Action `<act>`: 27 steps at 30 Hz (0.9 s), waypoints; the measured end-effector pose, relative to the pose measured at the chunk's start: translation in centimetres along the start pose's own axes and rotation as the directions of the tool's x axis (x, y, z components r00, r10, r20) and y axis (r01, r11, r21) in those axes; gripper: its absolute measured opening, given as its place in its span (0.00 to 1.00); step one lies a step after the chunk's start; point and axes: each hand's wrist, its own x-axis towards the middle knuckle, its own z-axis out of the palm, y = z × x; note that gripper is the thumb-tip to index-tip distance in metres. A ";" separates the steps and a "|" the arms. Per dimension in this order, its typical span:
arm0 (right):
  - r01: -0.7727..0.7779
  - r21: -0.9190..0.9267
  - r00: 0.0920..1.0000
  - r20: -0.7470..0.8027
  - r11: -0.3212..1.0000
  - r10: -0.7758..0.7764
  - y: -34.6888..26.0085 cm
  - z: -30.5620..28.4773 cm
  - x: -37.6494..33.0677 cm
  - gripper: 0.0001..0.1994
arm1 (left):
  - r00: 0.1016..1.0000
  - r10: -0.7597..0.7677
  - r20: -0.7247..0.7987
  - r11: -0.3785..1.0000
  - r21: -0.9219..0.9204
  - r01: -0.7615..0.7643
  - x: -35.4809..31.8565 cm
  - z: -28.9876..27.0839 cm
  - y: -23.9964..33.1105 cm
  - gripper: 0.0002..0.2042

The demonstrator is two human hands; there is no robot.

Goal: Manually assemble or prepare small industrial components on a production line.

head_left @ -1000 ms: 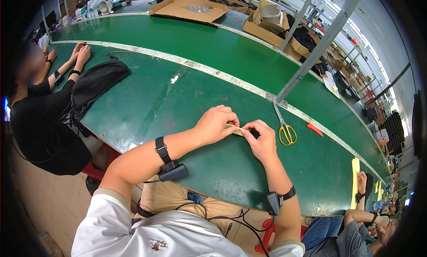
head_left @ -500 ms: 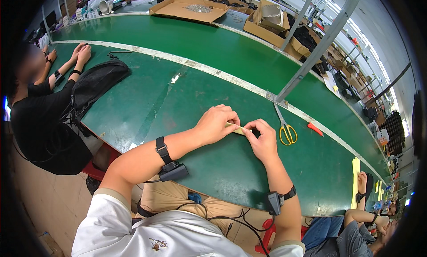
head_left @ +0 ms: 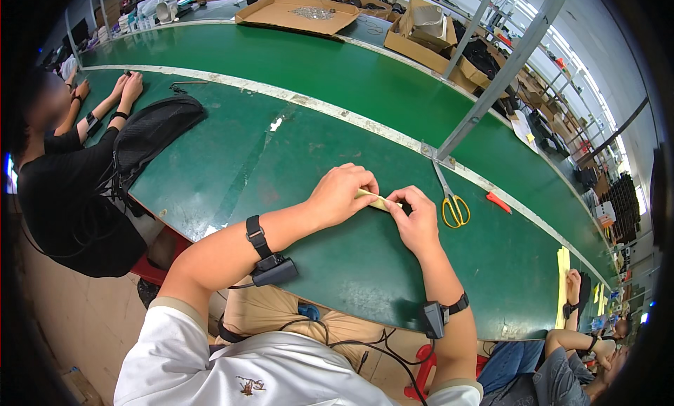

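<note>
My left hand (head_left: 342,194) and my right hand (head_left: 415,220) meet over the green table (head_left: 295,146). Between their fingers they pinch a small pale yellow strip (head_left: 375,201), which lies flat just above the table top. Both hands curl over it, so most of the strip is hidden. Each wrist carries a black band with a small device. Yellow-handled scissors (head_left: 451,200) lie shut on the table just right of my right hand.
A small red tool (head_left: 498,202) lies past the scissors. A black bag (head_left: 151,130) sits at the left by a seated person in black (head_left: 60,195). A grey post (head_left: 496,74) rises behind. Cardboard boxes (head_left: 298,14) stand far back; another person (head_left: 572,350) sits lower right.
</note>
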 end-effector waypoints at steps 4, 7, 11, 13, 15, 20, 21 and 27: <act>-0.084 -0.003 0.996 -0.007 0.996 0.084 -0.1 -0.3 0.1 0.04 | 0.998 -0.061 -0.014 0.998 0.007 0.061 0.1 -0.2 0.0 0.07; -0.056 0.012 0.998 -0.017 0.998 0.056 -0.3 -0.2 0.1 0.05 | 0.998 -0.067 -0.008 0.998 0.007 0.067 0.1 -0.3 -0.1 0.07; -0.029 0.037 0.999 -0.015 0.999 0.030 -0.3 -0.2 0.1 0.05 | 0.998 -0.059 0.016 0.998 0.003 0.059 0.1 -0.2 -0.1 0.07; -0.042 0.029 0.999 0.005 0.999 0.042 -0.2 -0.2 0.0 0.05 | 0.999 -0.051 0.017 0.999 0.006 0.051 0.1 -0.2 0.0 0.06; -0.029 0.018 1.000 0.002 0.999 0.029 0.0 -0.2 0.1 0.05 | 0.999 -0.044 0.019 0.999 0.009 0.043 0.1 -0.3 0.1 0.06; -0.066 0.024 0.998 -0.009 0.998 0.066 -0.3 -0.2 0.1 0.05 | 0.996 -0.084 -0.015 0.996 0.009 0.084 0.2 -0.5 0.5 0.06; -0.065 0.032 0.998 -0.010 0.997 0.065 -0.3 -0.2 0.1 0.05 | 0.996 -0.084 -0.014 0.996 0.008 0.084 0.2 -0.5 0.4 0.06; -0.003 0.051 1.000 0.010 0.999 0.002 -0.3 -0.1 0.1 0.04 | 0.997 -0.074 0.009 0.997 0.002 0.074 0.1 -0.4 0.2 0.05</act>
